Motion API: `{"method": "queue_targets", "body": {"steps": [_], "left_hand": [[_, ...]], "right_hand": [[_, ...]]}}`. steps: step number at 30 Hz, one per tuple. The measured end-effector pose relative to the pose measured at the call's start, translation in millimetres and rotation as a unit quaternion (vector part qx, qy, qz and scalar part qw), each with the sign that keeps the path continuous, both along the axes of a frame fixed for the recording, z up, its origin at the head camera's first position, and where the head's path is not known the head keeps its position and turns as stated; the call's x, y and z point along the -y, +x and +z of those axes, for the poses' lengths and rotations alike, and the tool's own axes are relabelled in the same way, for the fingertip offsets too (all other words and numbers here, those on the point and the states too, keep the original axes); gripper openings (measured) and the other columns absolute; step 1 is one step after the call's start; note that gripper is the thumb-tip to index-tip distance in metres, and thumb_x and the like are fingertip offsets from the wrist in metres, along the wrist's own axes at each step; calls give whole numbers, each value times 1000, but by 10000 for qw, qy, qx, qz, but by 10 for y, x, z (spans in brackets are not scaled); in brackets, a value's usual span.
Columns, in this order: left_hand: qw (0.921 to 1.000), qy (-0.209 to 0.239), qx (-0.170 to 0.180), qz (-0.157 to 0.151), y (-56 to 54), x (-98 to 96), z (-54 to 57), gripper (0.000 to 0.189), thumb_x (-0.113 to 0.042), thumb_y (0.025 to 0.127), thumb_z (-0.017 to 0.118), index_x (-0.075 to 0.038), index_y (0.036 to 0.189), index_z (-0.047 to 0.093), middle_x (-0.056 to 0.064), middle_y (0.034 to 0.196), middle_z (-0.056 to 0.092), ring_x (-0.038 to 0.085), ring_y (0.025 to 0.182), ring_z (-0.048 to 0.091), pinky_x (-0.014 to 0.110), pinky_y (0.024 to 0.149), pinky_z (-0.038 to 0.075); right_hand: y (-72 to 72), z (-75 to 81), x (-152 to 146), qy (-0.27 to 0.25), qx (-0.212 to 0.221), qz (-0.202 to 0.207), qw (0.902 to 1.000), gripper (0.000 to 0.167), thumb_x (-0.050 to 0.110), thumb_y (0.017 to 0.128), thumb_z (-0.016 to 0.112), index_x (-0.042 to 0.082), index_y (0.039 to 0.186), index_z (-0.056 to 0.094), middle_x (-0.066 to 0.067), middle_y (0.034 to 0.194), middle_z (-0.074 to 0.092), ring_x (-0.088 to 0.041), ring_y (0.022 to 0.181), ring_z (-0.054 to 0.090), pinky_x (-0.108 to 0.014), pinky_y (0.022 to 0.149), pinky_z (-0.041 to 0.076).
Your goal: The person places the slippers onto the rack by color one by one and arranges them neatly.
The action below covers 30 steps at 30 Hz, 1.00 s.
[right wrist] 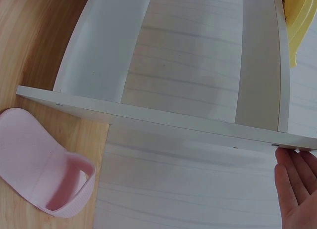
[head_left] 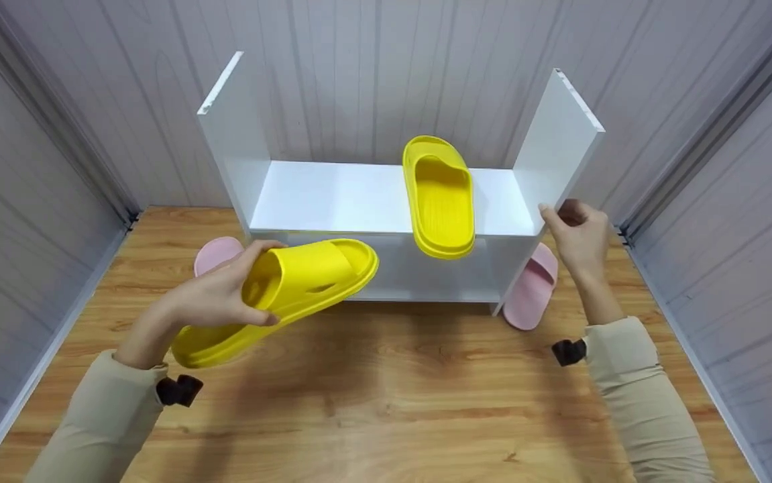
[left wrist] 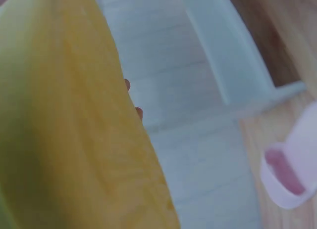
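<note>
My left hand (head_left: 214, 298) grips a yellow slide slipper (head_left: 318, 275) by its side, in the air in front of the shelf, toe pointing right and up. In the left wrist view the slipper (left wrist: 99, 135) fills the left side, with two fingertips showing past its edge. A matching yellow slipper (head_left: 445, 208) lies on the white shelf's (head_left: 332, 201) upper board, toe to the back and heel over the front edge. My right hand (head_left: 580, 235) holds the front edge of the shelf's right side panel (head_left: 553, 147), its fingers (right wrist: 297, 174) against the outer face.
A pink slipper (head_left: 530, 295) lies on the wooden floor (head_left: 386, 402) just right of the shelf. Another pink slipper (head_left: 216, 253) is at the shelf's left, partly behind my left hand. Panelled walls (head_left: 386, 67) stand behind and on both sides.
</note>
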<state>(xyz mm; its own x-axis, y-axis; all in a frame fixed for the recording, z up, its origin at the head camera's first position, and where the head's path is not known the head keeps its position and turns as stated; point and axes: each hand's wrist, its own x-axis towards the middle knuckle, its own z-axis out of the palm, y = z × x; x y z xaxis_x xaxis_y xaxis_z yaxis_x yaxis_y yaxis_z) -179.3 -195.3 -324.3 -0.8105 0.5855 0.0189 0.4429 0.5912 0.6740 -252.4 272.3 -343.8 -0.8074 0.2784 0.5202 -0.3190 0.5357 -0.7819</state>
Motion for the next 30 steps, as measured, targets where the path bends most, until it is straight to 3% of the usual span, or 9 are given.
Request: {"method": "queue_targets", "body": {"steps": [6,11,17,22,30], "left_hand": [[9987,439,-176,192,-39,-174,164,86,-29,67,76,-16,132,21,10,107,43,23,89,45,36,73,42],[9955,504,-504,626,-87,-325,264,88,-36,67,75,-16,133,21,9,110,41,23,91,45,38,71,42],[9877,369,-902,1226,-204,-513,334,87,-43,67,72,-12,132,23,9,114,41,23,94,44,41,75,40],[9806,105,-712,1822,-324,-620,371,89,-48,67,69,-14,133,22,11,115,40,25,96,44,43,78,38],[9690,-354,-473,2399,-515,-725,342,92,-53,66,66,-12,134,20,15,117,38,29,98,43,45,81,39]], "right_hand": [[85,100,61,-20,95,-22,10000,27,17,78,67,-9,88,64,-11,76,62,-9,63,54,-17,58,43],[222,243,188,10,61,-36,10000,25,11,79,64,-12,87,63,-15,77,61,-7,62,53,-16,59,43],[248,268,210,-14,63,5,10000,25,12,79,64,-12,84,62,-11,73,60,-8,62,52,-17,58,42],[241,262,204,-50,-4,47,10000,26,13,79,65,-12,83,62,-7,71,60,-8,61,52,-17,57,41],[247,268,214,23,2,-87,10000,24,10,79,64,-13,85,62,-12,73,60,-7,60,51,-16,57,42]]}}
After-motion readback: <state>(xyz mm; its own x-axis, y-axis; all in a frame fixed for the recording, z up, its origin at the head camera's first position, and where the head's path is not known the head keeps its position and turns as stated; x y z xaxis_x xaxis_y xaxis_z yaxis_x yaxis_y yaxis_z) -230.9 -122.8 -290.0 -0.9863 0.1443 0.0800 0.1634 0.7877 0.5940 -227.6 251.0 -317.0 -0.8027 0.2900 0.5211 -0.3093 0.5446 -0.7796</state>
